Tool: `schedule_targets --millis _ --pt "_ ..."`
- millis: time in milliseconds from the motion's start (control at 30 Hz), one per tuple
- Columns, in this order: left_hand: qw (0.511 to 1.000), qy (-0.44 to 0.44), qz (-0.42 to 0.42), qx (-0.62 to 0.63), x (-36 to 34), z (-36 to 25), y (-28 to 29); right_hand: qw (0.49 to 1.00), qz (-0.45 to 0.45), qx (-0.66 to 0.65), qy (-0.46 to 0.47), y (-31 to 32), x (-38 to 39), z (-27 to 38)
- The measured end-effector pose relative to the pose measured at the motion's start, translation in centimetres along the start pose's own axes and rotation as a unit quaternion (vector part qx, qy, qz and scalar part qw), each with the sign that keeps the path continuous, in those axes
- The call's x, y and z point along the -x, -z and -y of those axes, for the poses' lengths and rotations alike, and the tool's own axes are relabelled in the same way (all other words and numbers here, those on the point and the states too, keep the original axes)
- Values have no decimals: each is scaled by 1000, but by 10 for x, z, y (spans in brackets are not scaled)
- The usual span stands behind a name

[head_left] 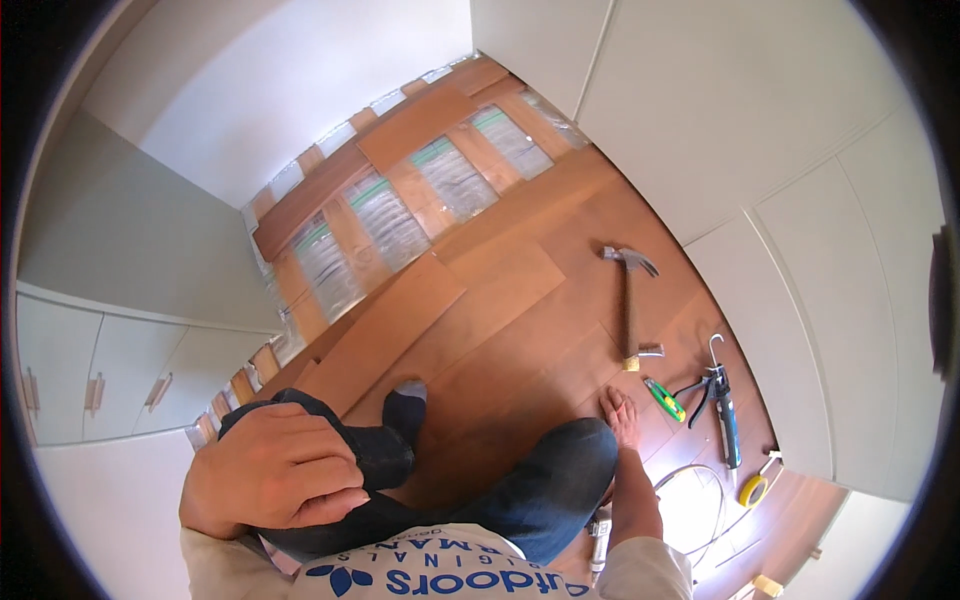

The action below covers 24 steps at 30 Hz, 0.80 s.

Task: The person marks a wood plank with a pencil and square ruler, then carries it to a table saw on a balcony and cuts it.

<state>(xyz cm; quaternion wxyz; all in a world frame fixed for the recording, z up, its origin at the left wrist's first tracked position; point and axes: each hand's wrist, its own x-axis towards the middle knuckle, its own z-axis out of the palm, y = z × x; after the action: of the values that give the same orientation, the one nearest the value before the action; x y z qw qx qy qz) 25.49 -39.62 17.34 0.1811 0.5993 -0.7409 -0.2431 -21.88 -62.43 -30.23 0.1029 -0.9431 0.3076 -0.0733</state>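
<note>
While the right hand [621,415] rests on floorboards [520,340], fingers released, a green knife [664,400] lies just beside | long axis: upper-left to lower-right | left hand [285,465]: on knee [318,405], grip unclear | caulking gun [716,386]: holds blue tube [728,422]

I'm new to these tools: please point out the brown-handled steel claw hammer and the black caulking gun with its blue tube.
Brown-handled steel claw hammer [629,312]: head view, middle of the handle.
Black caulking gun with blue tube [728,425]: head view, on the tube.
</note>
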Motion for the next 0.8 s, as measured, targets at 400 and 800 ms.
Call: schedule_targets --millis 400,800 --pt "1000 8 -4 -4 1 3 -5 1000 5 14 1 -6 9 -10" --pt "1000 -7 20 -2 10 10 -3 997 69 43 -14 -33 27 -27"
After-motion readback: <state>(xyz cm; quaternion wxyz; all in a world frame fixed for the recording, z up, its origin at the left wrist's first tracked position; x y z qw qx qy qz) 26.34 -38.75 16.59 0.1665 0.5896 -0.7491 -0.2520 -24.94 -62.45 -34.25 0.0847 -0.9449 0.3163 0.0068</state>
